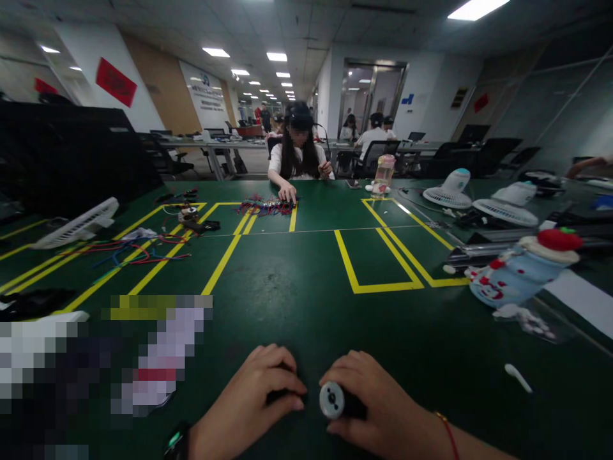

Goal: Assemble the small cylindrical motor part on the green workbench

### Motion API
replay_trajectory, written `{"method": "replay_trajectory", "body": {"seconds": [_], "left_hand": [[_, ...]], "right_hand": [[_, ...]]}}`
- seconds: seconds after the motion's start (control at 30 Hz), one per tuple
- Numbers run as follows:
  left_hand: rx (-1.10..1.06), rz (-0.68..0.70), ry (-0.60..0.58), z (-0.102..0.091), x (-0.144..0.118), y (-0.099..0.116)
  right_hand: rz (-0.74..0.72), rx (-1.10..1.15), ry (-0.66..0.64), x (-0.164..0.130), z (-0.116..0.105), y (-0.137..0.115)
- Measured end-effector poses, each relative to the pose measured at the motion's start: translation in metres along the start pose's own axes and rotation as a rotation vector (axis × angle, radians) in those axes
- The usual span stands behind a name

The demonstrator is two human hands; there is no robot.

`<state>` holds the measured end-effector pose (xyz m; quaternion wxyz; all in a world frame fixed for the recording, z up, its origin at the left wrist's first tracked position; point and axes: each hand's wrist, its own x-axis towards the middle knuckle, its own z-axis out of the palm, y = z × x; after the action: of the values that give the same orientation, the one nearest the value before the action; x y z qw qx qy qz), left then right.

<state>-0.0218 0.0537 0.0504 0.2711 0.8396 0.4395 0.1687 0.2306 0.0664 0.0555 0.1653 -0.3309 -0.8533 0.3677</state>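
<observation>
Nearest me, at 6 o'clock on the green table (297, 287), my 2 hands sat close together, almost touching. The right hand (383, 409) was curled around a small dark cylinder (332, 400), its round grey end cap with small holes facing up at me. The left hand (253, 399) was cupped over something dark; whether it gripped the same piece or a second part, I could not tell. I judged the work to be at an early or middle stage, since nothing finished lay near the hands.

At 8 o'clock a blurred patch hid whatever lay there. At 3 o'clock lay a snowman-patterned bottle (514, 271) on its side. At 10 o'clock were loose coloured wires (129, 252). At 12 o'clock, far off, a seated person's hand (288, 191) rested on a wire bundle (265, 206).
</observation>
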Motion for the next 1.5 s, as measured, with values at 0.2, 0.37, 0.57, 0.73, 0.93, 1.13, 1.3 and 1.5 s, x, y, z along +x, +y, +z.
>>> {"method": "replay_trajectory", "body": {"seconds": [0.2,0.37,0.57,0.73,0.93,1.13,1.3,1.5], "left_hand": [[0.023,-0.007,-0.013,-0.003,-0.003,0.000],[0.041,-0.014,0.002,-0.005,-0.005,-0.003],[0.170,-0.019,0.041,-0.015,-0.009,-0.006],[0.246,0.001,0.040,-0.020,-0.010,-0.004],[0.264,0.010,0.015,-0.020,-0.010,-0.002],[0.254,0.036,-0.025,-0.018,-0.008,0.003],[0.255,0.066,-0.013,-0.016,-0.006,0.006],[0.124,0.105,0.068,-0.006,-0.004,0.013]], "right_hand": [[0.004,0.004,-0.015,0.004,-0.001,0.002],[-0.004,0.003,-0.018,0.005,-0.001,0.004],[-0.010,0.002,-0.016,0.003,0.000,0.003],[-0.015,0.005,-0.017,0.001,0.001,0.004],[0.002,0.000,-0.025,0.004,0.000,0.001],[-0.007,-0.006,-0.024,0.004,0.001,0.002],[-0.009,-0.011,-0.028,0.003,0.000,0.001],[-0.011,-0.032,-0.033,0.003,0.000,0.001]]}}
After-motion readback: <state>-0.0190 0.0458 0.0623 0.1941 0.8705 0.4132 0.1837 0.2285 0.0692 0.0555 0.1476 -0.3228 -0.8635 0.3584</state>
